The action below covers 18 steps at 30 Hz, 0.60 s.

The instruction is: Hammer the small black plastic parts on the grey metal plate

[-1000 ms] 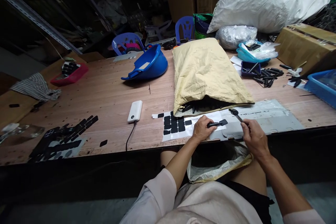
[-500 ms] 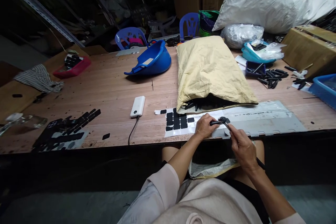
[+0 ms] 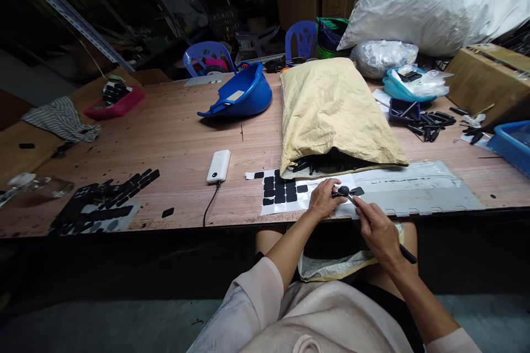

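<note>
My right hand (image 3: 379,231) is closed around a tool with a round black head (image 3: 343,191), a thin metal shaft and a black handle sticking out behind the wrist. The round head rests on a slim black piece (image 3: 358,191) lying over the grey board (image 3: 418,193). My left hand (image 3: 325,198) grips the left end of that piece with its fingertips; part of it is hidden. Left of this hand lies a white sheet (image 3: 269,209) with rows of black rounded patches (image 3: 280,187).
A yellowish sack (image 3: 335,105), its mouth facing me, holds black parts. Leftward are a white power bank (image 3: 218,166) with cable and a blue basin (image 3: 248,94). Black pieces (image 3: 433,124) are piled at right near a cardboard box (image 3: 492,83). An unfolded bag (image 3: 335,267) lies on my lap.
The tool's round head has moved a little left along the black piece, toward my left hand, and my right hand moved with it. My left hand stays nearly in place.
</note>
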Motion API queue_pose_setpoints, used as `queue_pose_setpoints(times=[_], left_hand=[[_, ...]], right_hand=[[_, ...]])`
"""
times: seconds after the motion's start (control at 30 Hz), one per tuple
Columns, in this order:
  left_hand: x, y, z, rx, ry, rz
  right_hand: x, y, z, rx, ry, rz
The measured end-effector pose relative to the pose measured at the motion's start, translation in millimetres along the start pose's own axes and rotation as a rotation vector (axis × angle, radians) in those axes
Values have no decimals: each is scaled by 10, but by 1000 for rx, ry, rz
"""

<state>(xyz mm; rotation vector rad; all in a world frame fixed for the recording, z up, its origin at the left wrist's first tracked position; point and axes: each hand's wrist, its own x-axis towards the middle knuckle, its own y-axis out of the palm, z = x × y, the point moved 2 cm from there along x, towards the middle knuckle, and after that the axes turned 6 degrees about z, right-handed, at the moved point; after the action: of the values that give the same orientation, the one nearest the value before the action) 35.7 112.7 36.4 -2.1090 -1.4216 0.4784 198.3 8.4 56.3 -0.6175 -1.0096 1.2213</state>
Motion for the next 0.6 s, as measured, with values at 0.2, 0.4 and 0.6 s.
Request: queue_pose_setpoints(times=[0.2,0.4,0.6], left_hand=[[29,32,19,45,25,26],[27,59,43,58,33,27],[53,28,39,70,67,13]], right_hand=[[314,-233,-481,-124,15,-133],[714,-309,-1248,-329,-114,-17],[784,-225,-1378,-323,-81,-53]])
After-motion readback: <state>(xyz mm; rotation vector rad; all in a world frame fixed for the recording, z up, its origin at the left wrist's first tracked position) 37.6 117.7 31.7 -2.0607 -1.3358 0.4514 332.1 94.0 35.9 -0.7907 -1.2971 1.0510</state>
